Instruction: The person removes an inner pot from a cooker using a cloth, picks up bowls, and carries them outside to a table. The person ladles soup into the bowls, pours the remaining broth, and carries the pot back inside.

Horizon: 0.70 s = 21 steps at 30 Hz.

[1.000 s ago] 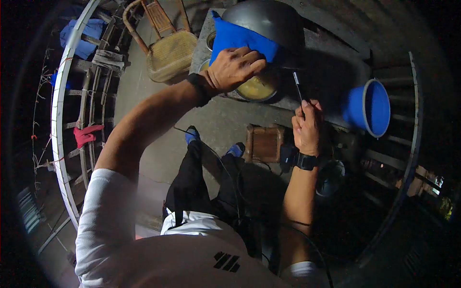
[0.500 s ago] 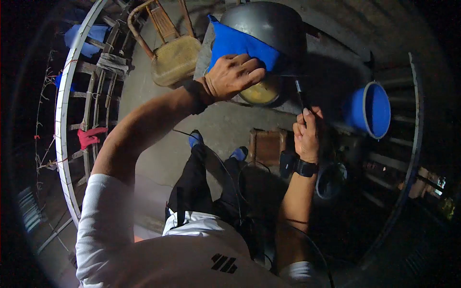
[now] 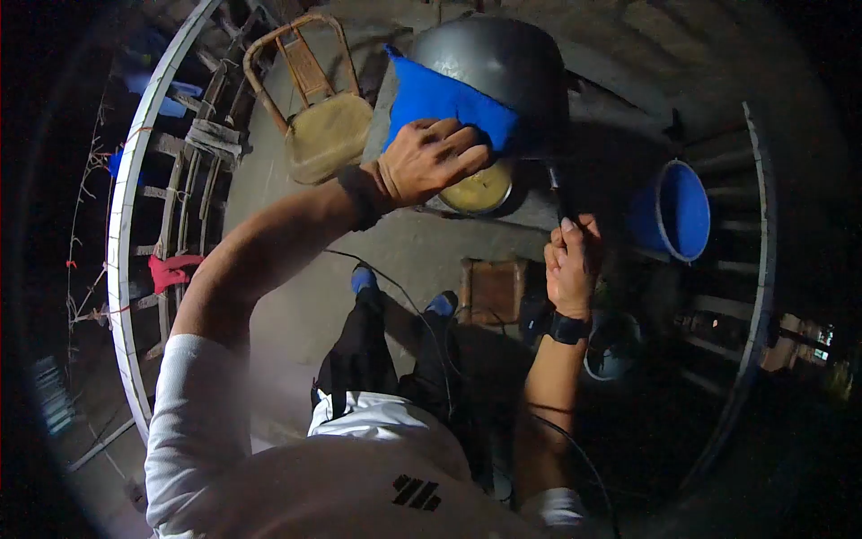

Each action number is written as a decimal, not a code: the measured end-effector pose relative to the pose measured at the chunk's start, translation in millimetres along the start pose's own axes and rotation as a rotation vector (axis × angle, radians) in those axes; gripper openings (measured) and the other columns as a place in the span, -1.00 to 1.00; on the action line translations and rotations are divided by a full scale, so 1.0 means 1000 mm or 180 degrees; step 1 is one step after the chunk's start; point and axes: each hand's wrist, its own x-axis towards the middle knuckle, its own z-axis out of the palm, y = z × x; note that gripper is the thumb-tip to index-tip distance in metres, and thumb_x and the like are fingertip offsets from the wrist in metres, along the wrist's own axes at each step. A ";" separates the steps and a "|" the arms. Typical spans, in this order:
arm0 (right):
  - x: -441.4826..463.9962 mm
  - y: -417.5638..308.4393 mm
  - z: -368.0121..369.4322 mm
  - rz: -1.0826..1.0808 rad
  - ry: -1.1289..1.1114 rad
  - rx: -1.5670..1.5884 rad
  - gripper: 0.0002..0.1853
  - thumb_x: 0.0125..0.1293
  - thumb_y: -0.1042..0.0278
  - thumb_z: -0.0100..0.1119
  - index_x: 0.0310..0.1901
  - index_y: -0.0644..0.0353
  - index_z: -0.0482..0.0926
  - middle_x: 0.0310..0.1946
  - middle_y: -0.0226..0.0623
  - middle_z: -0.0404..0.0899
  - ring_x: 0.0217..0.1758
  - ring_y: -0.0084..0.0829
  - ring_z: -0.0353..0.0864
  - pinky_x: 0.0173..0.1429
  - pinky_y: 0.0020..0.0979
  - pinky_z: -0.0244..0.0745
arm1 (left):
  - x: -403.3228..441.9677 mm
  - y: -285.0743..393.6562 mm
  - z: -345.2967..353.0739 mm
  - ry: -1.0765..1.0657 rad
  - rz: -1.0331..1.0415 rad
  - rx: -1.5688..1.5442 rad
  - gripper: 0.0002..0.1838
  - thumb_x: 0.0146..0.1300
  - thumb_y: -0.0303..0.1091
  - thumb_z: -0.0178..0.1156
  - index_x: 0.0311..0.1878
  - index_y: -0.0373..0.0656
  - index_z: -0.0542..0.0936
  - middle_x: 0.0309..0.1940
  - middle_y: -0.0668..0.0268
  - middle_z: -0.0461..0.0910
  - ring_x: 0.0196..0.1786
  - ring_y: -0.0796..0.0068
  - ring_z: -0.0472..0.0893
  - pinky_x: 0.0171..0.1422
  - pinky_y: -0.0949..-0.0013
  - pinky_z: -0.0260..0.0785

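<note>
My left hand is closed on a blue cloth that lies against the near side of a big grey metal pot. Below that hand is a round dish with something yellowish in it, partly covered by the hand. To the right, my right hand has its fingers wrapped round the dark handle of a tool with a silvery collar. The far end of this tool is lost in shadow beside the pot, so its kind does not show.
A bamboo chair stands at the upper left, and a low wooden stool below the dish. On the right are a blue bucket and a pale bucket. A black cable crosses near my legs. Railings curve along both sides.
The view has shifted a little, so the pot, dish and both hands sit slightly lower. Both grips stay the same, on the blue cloth and the dark-handled tool.
</note>
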 end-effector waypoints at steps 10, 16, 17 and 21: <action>-0.035 -0.032 0.008 -0.0160 -0.0055 -0.0047 -0.84 0.33 0.39 0.13 -0.26 0.03 0.31 -0.61 -0.54 0.21 -0.65 -0.71 0.10 -0.64 -0.63 0.02 | 0.023 0.020 -0.042 0.0232 0.0140 0.0094 -0.81 0.08 -0.30 0.24 -0.24 0.01 0.48 -0.35 0.43 0.45 -0.35 0.50 0.48 -0.35 0.42 0.39; -0.043 -0.050 0.024 -0.0196 0.0049 -0.0241 -0.85 0.33 0.37 0.13 -0.26 0.05 0.33 -0.60 -0.54 0.23 -0.64 -0.71 0.11 -0.62 -0.62 0.02 | 0.026 0.017 -0.048 0.0294 -0.0102 0.0029 -0.81 0.08 -0.33 0.22 -0.22 -0.01 0.49 -0.39 0.41 0.43 -0.35 0.43 0.49 -0.36 0.34 0.39; -0.049 -0.050 0.028 -0.0193 0.0073 -0.0355 -0.85 0.33 0.36 0.14 -0.25 0.05 0.33 -0.60 -0.54 0.23 -0.64 -0.71 0.11 -0.61 -0.62 0.01 | 0.019 0.018 -0.055 0.0278 -0.0189 -0.0008 -0.82 0.07 -0.33 0.22 -0.24 -0.02 0.49 -0.40 0.39 0.43 -0.35 0.41 0.50 -0.37 0.32 0.38; -0.045 -0.070 0.049 -0.0048 0.0001 -0.0819 -0.89 0.31 0.38 0.16 -0.26 0.10 0.41 -0.58 -0.53 0.29 -0.65 -0.75 0.11 -0.61 -0.62 -0.03 | 0.010 0.018 -0.079 0.0225 -0.1006 -0.0598 -0.83 0.05 -0.41 0.21 -0.32 -0.13 0.42 -0.50 0.26 0.43 -0.40 0.20 0.52 -0.38 0.18 0.36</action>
